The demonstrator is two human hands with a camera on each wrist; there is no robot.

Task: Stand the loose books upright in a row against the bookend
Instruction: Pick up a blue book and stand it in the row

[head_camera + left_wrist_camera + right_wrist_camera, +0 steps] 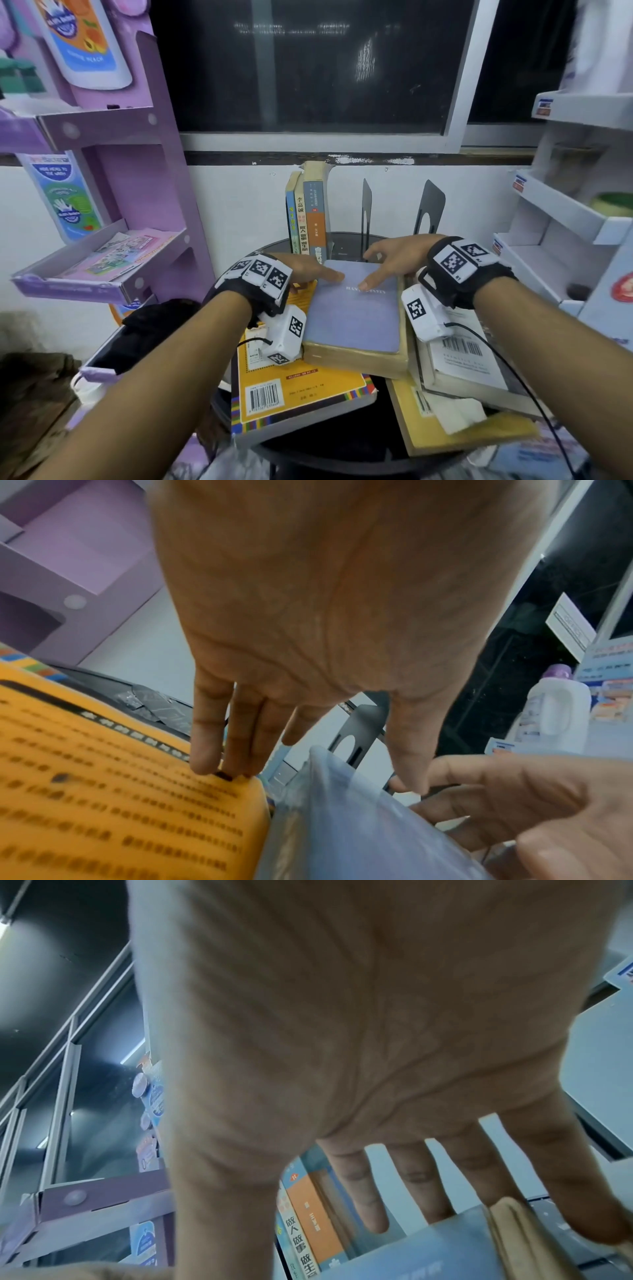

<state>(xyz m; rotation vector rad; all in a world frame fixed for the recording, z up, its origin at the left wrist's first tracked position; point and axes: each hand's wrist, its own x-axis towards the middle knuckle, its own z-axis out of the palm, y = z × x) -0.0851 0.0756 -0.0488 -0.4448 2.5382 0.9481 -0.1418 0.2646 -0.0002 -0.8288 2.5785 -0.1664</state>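
Observation:
A thick lavender book (356,315) lies flat on top of a loose pile on the round black table (342,455). My left hand (317,270) rests at its far left corner, with the thumb on the cover and straight fingers (205,753) touching the yellow book (291,387) beside it. My right hand (375,267) lies over the far edge, with its thumb on the cover and spread fingers (369,1191) reaching past it. Three books (308,212) stand upright at the back. Two black bookends (366,212) stand right of them.
A white book with a barcode (462,359) and a tan book (445,435) lie under the pile's right side. A purple display shelf (102,260) stands on the left and white shelves (565,219) on the right. The wall and a dark window are behind the table.

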